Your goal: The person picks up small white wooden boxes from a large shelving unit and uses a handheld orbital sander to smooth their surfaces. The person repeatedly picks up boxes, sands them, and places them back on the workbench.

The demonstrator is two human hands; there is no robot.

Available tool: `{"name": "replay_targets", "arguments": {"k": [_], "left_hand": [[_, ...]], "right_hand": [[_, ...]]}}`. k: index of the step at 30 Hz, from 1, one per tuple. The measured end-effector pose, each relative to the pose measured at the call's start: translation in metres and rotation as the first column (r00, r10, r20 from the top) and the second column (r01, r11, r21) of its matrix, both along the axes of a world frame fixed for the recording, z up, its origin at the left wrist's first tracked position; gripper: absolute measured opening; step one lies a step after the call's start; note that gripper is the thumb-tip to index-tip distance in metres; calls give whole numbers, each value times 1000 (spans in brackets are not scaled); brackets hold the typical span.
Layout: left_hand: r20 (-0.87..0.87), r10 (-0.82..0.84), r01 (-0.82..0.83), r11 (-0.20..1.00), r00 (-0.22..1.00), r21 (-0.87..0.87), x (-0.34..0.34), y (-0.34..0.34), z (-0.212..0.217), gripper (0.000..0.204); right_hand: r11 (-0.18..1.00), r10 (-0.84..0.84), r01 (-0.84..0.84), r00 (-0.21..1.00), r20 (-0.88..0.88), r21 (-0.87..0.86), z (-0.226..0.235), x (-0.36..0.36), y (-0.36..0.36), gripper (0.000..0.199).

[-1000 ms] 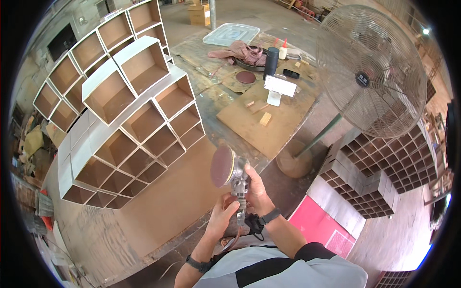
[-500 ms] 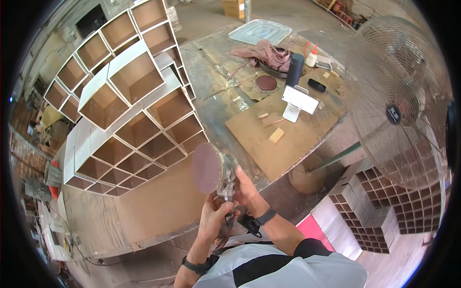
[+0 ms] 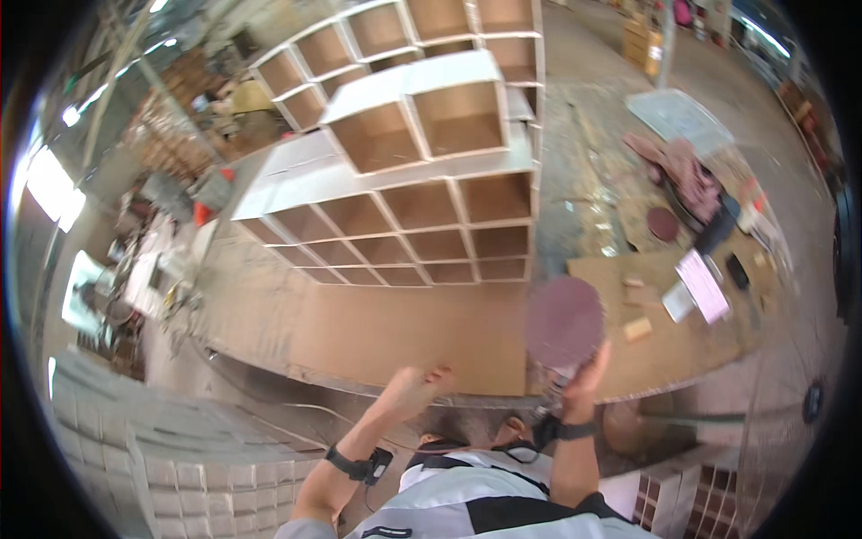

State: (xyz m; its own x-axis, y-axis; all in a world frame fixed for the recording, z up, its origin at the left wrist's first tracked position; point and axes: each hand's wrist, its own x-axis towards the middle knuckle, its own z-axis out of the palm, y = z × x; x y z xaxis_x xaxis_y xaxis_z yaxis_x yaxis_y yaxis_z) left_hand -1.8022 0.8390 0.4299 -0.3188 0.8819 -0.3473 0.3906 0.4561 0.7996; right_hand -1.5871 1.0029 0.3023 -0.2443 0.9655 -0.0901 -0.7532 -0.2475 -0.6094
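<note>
My right hand point(image 3: 589, 379) grips a handheld disc sander point(image 3: 558, 372) by its body, below the disc. The round maroon sanding disc point(image 3: 564, 322) faces up towards me and hides much of the tool. To the left, apart from the sander, my left hand point(image 3: 415, 392) hangs over the near table edge with nothing in it; its fingers are loosely bent. Beyond both hands a white-edged cubby shelf point(image 3: 386, 184) with brown compartments stands on the table. A brown board point(image 3: 413, 332) lies flat in front of it.
On a second board point(image 3: 588, 267) at right are a phone on a stand point(image 3: 702, 286) and a small wood block point(image 3: 637, 330). Behind lie a spare maroon disc point(image 3: 663, 224), a dark bottle point(image 3: 718, 226), a pinkish cloth point(image 3: 687, 180) and a clear lid point(image 3: 680, 119). A cable point(image 3: 332, 411) runs below the table edge.
My left hand has let go of the sander and moved away left. My right hand keeps the sander, its disc now turned to face me. The view has swung left.
</note>
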Motion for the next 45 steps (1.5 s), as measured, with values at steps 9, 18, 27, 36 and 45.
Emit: {"name": "replay_targets", "arguments": {"k": [9, 18, 27, 36, 45], "left_hand": [[-54, 311, -254, 853, 949, 456, -95, 25, 81, 37], [-363, 415, 43, 608, 834, 793, -97, 152, 138, 55], [-353, 439, -150, 776, 826, 613, -117, 241, 155, 70], [-473, 512, -105, 750, 718, 653, -143, 258, 129, 68], [-539, 609, -170, 739, 581, 652, -128, 269, 143, 66]], "right_hand": [[991, -132, 129, 986, -101, -35, -68, 22, 18, 48], [972, -232, 222, 961, -152, -78, 38, 8, -15, 46], [958, -283, 286, 954, -104, 23, 32, 44, -51, 48], [851, -348, 385, 923, 165, -358, -18, 70, -50, 55], [906, -302, 240, 944, -135, -349, -1, 76, -42, 58]]}}
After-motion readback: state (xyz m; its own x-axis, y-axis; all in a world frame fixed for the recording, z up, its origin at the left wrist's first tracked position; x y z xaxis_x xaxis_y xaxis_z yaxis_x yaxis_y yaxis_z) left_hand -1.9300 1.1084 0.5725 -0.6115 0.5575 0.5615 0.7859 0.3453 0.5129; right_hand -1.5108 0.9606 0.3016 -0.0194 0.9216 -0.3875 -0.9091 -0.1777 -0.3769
